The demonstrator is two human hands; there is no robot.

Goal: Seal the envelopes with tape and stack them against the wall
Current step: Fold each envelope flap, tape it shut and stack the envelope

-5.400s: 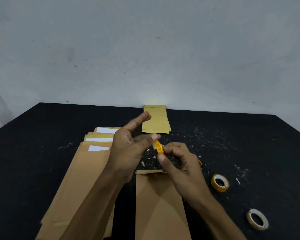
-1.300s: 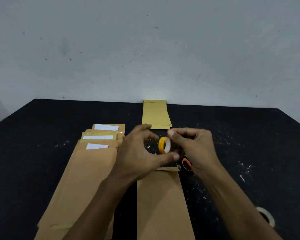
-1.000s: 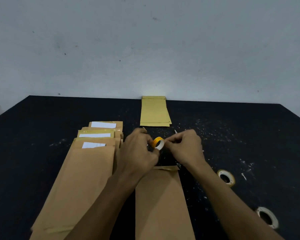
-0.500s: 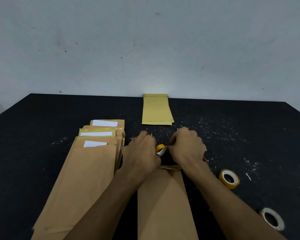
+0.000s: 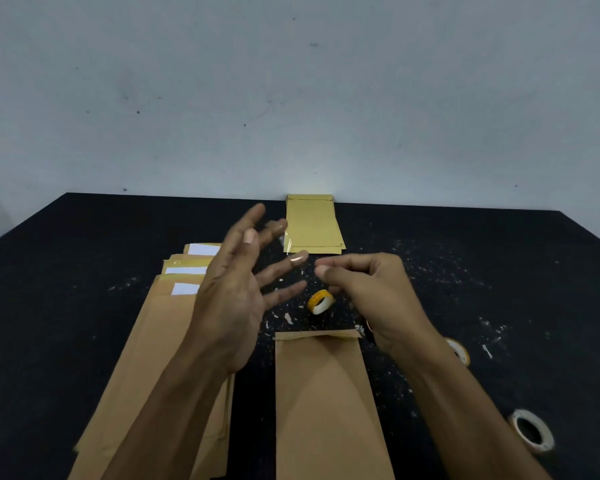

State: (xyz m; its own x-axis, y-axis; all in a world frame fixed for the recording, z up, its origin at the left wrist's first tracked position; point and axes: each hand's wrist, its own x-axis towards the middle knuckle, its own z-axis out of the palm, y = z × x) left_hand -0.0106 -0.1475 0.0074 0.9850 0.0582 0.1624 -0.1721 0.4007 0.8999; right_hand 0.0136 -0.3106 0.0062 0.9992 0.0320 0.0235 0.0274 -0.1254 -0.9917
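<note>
My left hand is raised above the table with its fingers spread. A short clear tape strip clings to its fingertips. My right hand hovers to the right with thumb and forefinger pinched together; I see nothing between them. The yellow tape roll lies on the table between my hands. A brown envelope lies lengthwise in front of me, flap end away from me. A stack of unsealed brown envelopes sits to its left. A flat pile of sealed envelopes rests against the wall.
The black table is speckled with white paper scraps. A second yellow tape roll lies right of my right wrist. A white tape roll sits near the front right. Something orange peeks from under my right hand.
Both hands have lifted off the yellow roll, which now lies on the table. My left hand has opened wide with a tape strip on its fingertips.
</note>
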